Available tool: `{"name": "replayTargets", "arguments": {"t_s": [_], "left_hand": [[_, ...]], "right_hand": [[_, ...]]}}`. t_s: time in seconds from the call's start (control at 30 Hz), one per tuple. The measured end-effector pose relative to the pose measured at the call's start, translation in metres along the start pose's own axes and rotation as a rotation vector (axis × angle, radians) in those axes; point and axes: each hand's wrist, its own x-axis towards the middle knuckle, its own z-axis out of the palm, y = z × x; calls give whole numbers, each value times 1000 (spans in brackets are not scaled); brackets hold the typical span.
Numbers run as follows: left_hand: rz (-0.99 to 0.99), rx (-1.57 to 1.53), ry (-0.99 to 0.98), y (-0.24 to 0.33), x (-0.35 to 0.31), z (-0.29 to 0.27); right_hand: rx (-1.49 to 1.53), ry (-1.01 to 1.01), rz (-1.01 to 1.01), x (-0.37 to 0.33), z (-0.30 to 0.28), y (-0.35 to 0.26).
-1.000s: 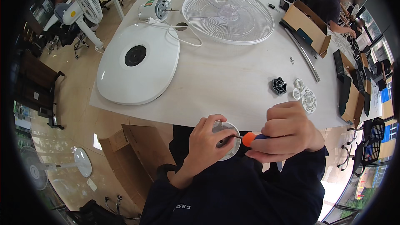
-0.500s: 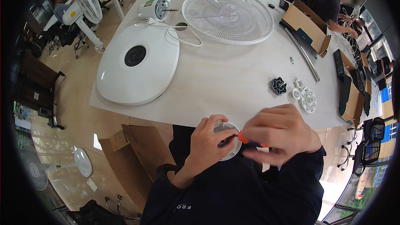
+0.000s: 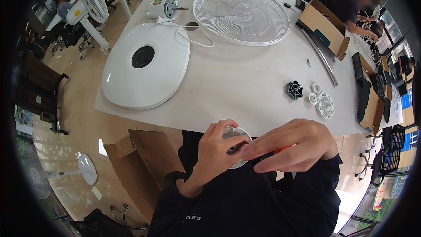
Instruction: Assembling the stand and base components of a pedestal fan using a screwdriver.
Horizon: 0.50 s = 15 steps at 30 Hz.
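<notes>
The left hand (image 3: pixel 215 150) is grasping a white cup-shaped part (image 3: pixel 231 134) before the table (image 3: pixel 245 83), mouth upward. Just right of it, the right hand (image 3: pixel 296 144) is pointing fingertips leftward, partly covering an orange tool (image 3: pixel 283 149); I am not managing to judge that grip or the tool's axis.

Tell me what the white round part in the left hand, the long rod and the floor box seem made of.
White round part: probably plastic, by its smooth moulded look. Long rod: likely metal, with a polished silvery shine. Floor box: apparently cardboard, matte brown, with creased flaps.
</notes>
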Motion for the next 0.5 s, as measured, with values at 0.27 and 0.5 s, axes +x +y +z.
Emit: {"name": "replayTargets", "arguments": {"t_s": [0.27,0.5], "left_hand": [[5,29,-5,0,1,2],[-1,7,-15,0,1,0]], "right_hand": [[-184,-86,133,-9,1,-2],[-263,79,128,-12,0,1]]}}
